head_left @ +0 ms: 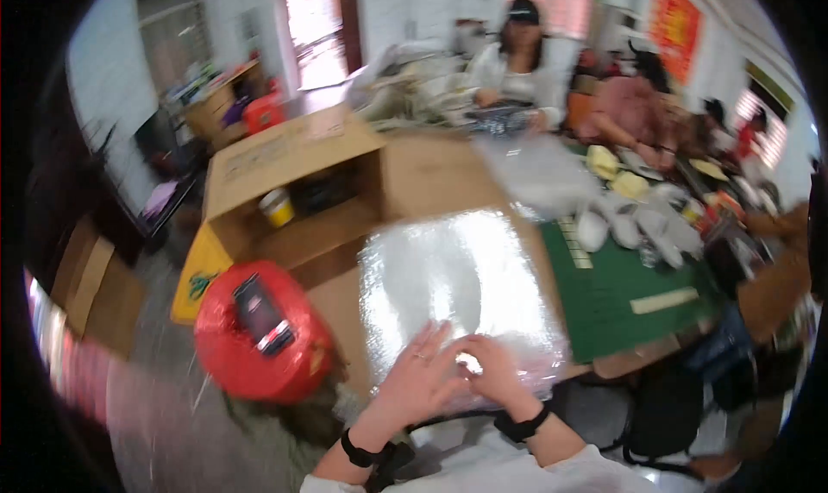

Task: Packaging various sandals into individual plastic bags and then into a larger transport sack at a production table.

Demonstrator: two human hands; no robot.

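A stack of shiny clear plastic bags (pixel 444 273) lies before me on a brown cardboard surface. My left hand (pixel 420 374) rests at its near edge, fingers stretched out over the plastic and thumb toward the other hand. Close beside it, my right hand (pixel 498 370) has its fingers bent and drawn together at the plastic's near edge, seemingly pinching a bag. Motion blur softens the fingertips. Each wrist wears a black band.
Left of the bags stands a red plastic-wrapped roll (pixel 250 346) with a phone (pixel 263 314) on top. Behind is an open cardboard box (pixel 293 161) holding a yellow-and-white cup (pixel 277 207). On the right, white shoes (pixel 638 226) sit by a green mat (pixel 604 312). Other people work across the table.
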